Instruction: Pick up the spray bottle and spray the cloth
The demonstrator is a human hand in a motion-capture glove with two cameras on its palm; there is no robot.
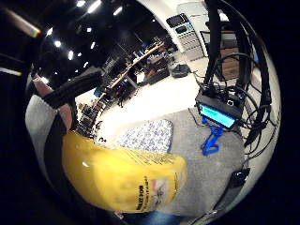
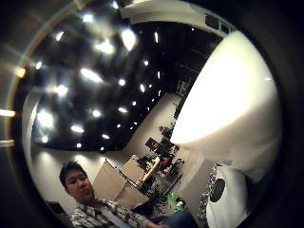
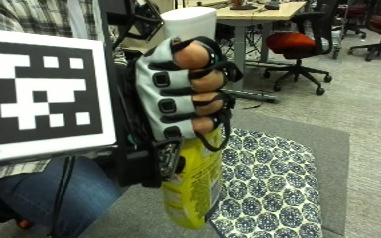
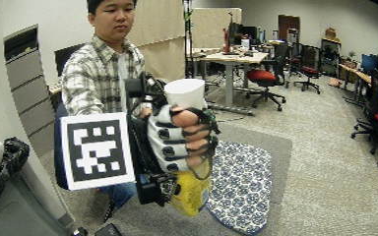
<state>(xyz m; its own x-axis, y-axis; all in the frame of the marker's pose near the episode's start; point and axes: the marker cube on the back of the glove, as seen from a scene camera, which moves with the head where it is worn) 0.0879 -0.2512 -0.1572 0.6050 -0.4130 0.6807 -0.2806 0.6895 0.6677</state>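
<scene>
Gloved right hand [image 3: 184, 89] has all its fingers [image 3: 207, 82] curled tight round the yellow plastic spray bottle with a white top [image 3: 194, 186]; bottle's upright, lifted above the blue-and-white patterned cloth [image 3: 270, 193] spread on the grey mat [image 3: 339, 148].

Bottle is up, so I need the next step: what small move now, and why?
Probably tip the spray bottle so its white top aims down at the patterned cloth, then squeeze. The gloved right hand grips the bottle upright, lifted above the cloth lying flat on the gray mat.
</scene>
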